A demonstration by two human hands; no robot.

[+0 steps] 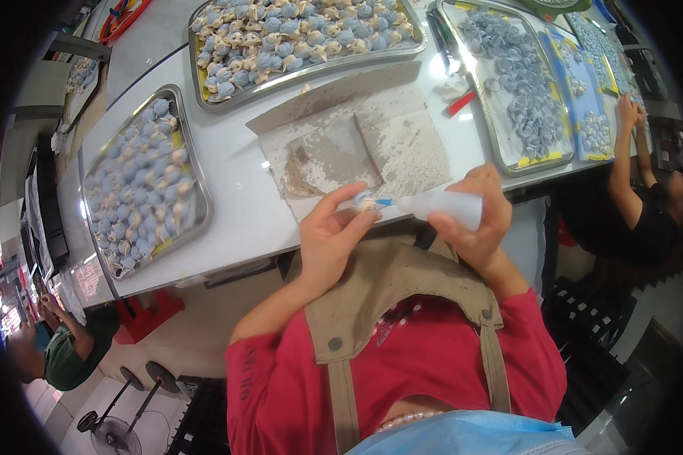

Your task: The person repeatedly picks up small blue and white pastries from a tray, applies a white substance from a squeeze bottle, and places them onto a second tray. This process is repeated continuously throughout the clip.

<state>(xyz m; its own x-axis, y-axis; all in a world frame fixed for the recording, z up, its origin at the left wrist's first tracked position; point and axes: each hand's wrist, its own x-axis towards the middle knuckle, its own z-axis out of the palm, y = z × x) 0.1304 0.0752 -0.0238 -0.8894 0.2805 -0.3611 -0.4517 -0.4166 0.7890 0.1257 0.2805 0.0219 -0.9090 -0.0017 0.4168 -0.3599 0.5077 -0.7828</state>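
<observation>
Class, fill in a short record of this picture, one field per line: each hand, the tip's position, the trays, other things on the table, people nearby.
Left hand: pinches a small piece
Right hand: grips a white squeeze bottle
Blue tip: points at the piece; contact unclear
Left tray: blue-and-cream pieces
Far tray: blue-and-cream pieces
Right tray: grey-blue pieces
Mid-table: stained cardboard
Nearby: person in dark clothing, right; person in green, lower left
</observation>
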